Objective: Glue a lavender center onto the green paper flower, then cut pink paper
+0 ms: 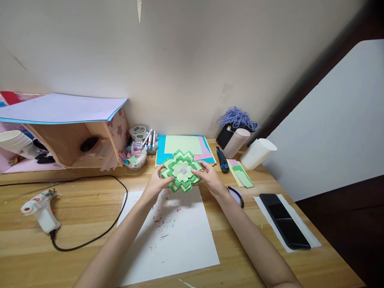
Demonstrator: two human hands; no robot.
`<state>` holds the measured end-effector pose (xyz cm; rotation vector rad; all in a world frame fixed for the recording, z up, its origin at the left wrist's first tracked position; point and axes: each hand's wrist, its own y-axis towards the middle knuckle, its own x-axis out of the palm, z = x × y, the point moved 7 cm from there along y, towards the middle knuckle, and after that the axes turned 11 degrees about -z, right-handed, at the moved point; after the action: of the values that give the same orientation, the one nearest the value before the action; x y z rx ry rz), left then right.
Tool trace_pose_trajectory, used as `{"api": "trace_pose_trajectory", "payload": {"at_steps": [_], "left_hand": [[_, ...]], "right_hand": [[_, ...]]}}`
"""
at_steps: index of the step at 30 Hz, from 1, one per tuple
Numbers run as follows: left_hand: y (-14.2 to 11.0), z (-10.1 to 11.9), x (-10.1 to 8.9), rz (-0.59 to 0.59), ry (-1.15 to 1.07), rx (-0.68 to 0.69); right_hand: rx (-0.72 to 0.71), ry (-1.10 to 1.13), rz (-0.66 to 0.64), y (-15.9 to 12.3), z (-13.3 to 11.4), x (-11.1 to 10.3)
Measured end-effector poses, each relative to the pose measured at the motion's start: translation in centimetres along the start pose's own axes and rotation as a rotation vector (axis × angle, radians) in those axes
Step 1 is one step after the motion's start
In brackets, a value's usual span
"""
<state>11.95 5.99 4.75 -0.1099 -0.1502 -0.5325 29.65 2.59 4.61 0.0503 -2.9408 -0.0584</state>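
A layered green paper flower [182, 181] with a small lilac centre is held up between my two hands. My left hand [157, 183] pinches its left edge, thumb on top. On the opposite edge, my right hand [211, 180] grips it the same way, its thumb lying on the petals. Beneath the flower lies a white paper sheet [183, 244] spotted with red and green marks. Just behind it is a stack of coloured paper [183, 145]. The undersides of the flower and the fingers beneath it are hidden.
A glue gun [42, 210] with a black cord lies at left, near an open box [117, 138] and paper scraps [135, 158]. At right are a blue utility knife [222, 160], paper rolls [258, 153], cut paper strips [241, 175] and a phone [285, 222].
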Motion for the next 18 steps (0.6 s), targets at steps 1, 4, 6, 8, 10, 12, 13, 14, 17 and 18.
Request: {"api": "trace_pose_trajectory", "payload": {"at_steps": [1, 4, 6, 8, 10, 12, 13, 14, 17, 18], "left_hand": [[0.0, 0.1, 0.1, 0.007, 0.004, 0.012], [-0.4, 0.3, -0.2, 0.139, 0.089, 0.063], [-0.8, 0.4, -0.4, 0.246, 0.171, 0.09], [-1.0, 0.4, -0.5, 0.303, 0.218, 0.098], [-1.1, 0.4, -0.4, 0.308, 0.231, 0.1], [-1.0, 0.5, -0.5, 0.295, 0.224, 0.099], [-1.0, 0.4, -0.5, 0.283, 0.218, 0.096], [-0.9, 0.4, -0.6, 0.269, 0.206, 0.093], [-0.4, 0.0, -0.8, 0.217, 0.13, 0.083], [-0.3, -0.2, -0.9, 0.201, 0.089, 0.081]], "right_hand": [[0.001, -0.004, 0.005, 0.0, 0.0, 0.1], [0.012, -0.021, -0.002, -0.3, 0.0, 0.7], [0.016, -0.031, -0.007, -0.5, 0.0, 1.2], [0.017, -0.036, -0.008, -0.6, 0.1, 1.6], [0.012, -0.036, -0.009, -0.7, 0.1, 1.7], [0.005, -0.029, -0.007, -0.6, 0.1, 1.6], [0.003, -0.024, -0.002, -0.6, 0.2, 1.5], [0.003, -0.018, 0.004, -0.5, 0.2, 1.3], [0.004, -0.017, 0.025, -0.3, 0.5, 0.8], [0.001, -0.018, 0.028, -0.2, 0.6, 0.6]]}}
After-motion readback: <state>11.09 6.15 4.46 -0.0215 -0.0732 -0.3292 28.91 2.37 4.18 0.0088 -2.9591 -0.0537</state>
